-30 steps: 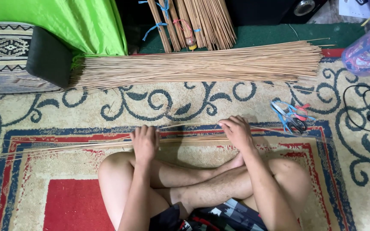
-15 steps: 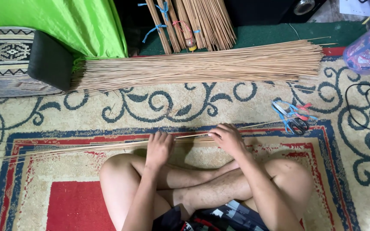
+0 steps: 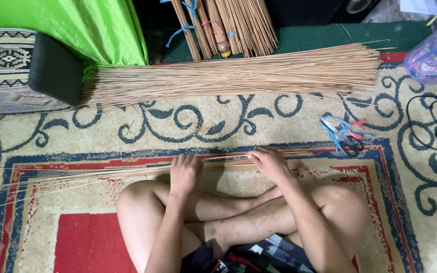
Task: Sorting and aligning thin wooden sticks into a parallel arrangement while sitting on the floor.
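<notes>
On the patterned cream, red and blue woven carpet (image 3: 299, 119) just ahead of your crossed legs lies a thin, loose sheaf of long, pale, stiff plant sticks (image 3: 102, 174), fanning out toward your left and drawn tight between your hands. Your left hand (image 3: 185, 172) rests knuckles-up on the sheaf, fingers curled down and closed around the sticks. Your right hand (image 3: 269, 163) sits close beside it, palm down, fingers bent over the sticks and pinching them where they gather; both forearms reach straight forward over your knees. Farther off lies a much thicker heap of the same straw-coloured sticks (image 3: 233, 76), and behind it stand tied bundles of brown sticks (image 3: 228, 25). Blue-handled scissors (image 3: 342, 135) lie on the carpet, to the right of your right hand.
</notes>
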